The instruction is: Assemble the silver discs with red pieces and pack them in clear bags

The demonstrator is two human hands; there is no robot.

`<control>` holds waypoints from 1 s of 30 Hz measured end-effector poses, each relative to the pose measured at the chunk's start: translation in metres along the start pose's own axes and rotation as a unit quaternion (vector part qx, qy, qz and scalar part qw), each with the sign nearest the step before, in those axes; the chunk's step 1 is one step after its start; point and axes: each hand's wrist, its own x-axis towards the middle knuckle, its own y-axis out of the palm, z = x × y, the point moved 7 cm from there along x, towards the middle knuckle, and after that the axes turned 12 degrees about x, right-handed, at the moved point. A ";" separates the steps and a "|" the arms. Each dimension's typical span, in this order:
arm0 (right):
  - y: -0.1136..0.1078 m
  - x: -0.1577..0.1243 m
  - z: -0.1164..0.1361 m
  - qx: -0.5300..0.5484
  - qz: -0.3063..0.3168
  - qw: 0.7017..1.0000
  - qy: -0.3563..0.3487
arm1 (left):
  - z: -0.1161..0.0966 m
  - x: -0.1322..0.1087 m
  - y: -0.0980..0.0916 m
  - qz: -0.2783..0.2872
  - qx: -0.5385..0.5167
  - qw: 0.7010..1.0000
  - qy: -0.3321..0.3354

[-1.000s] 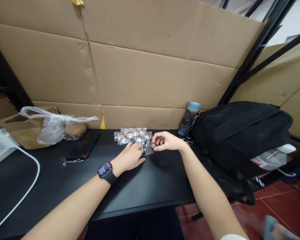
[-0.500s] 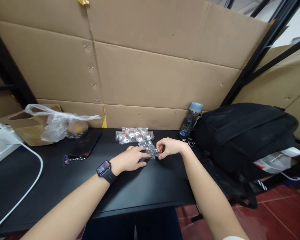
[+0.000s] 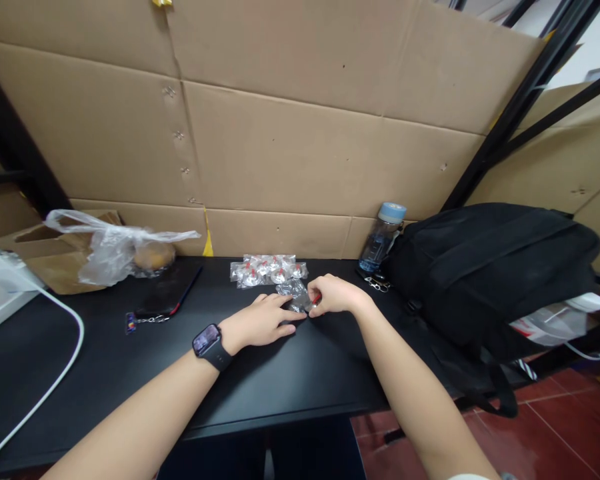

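A small clear plastic bag (image 3: 293,291) lies crinkled on the black desk between my hands. My left hand (image 3: 260,321) is palm down with its fingers spread, the fingertips at the bag's near edge. My right hand (image 3: 333,295) is pinched round a small red item (image 3: 317,301) at the bag's right end; fingers hide most of it, so its kind does not show. Just behind lie several clear packets (image 3: 267,269) with silvery, round contents and red bits inside, grouped flat together.
At the right stand a water bottle (image 3: 381,237) with a blue lid, some keys (image 3: 377,285) and a black backpack (image 3: 490,273). On the left are a dark pouch (image 3: 167,291), a knotted plastic bag (image 3: 110,253) and a white cable (image 3: 75,347). A cardboard wall (image 3: 300,153) closes the back.
My right hand has moved slightly left with the red item, closer to the bag and my left fingertips. My left index finger reaches a little further right.
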 end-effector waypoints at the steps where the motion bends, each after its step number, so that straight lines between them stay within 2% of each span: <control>1: 0.001 0.001 0.001 -0.001 -0.003 1.000 0.001 | 0.000 0.000 0.000 0.002 0.002 1.000 -0.002; 11: 0.007 0.003 0.009 0.060 0.022 0.996 -0.065 | 0.000 -0.001 0.002 0.013 -0.001 1.000 -0.005; 13: 0.006 0.005 0.010 0.056 0.002 0.996 -0.063 | -0.002 -0.002 0.001 0.018 0.003 1.000 -0.001; 20: -0.007 0.007 0.008 -0.055 -0.130 0.990 -0.013 | -0.007 -0.002 -0.004 0.012 0.009 1.000 0.012; 26: 0.002 0.015 0.011 -0.093 -0.167 0.982 -0.007 | -0.004 -0.003 -0.001 0.012 0.004 1.000 0.013; 30: 0.002 0.017 0.012 -0.071 -0.175 0.982 -0.021 | -0.001 -0.002 -0.010 -0.015 -0.009 1.000 0.015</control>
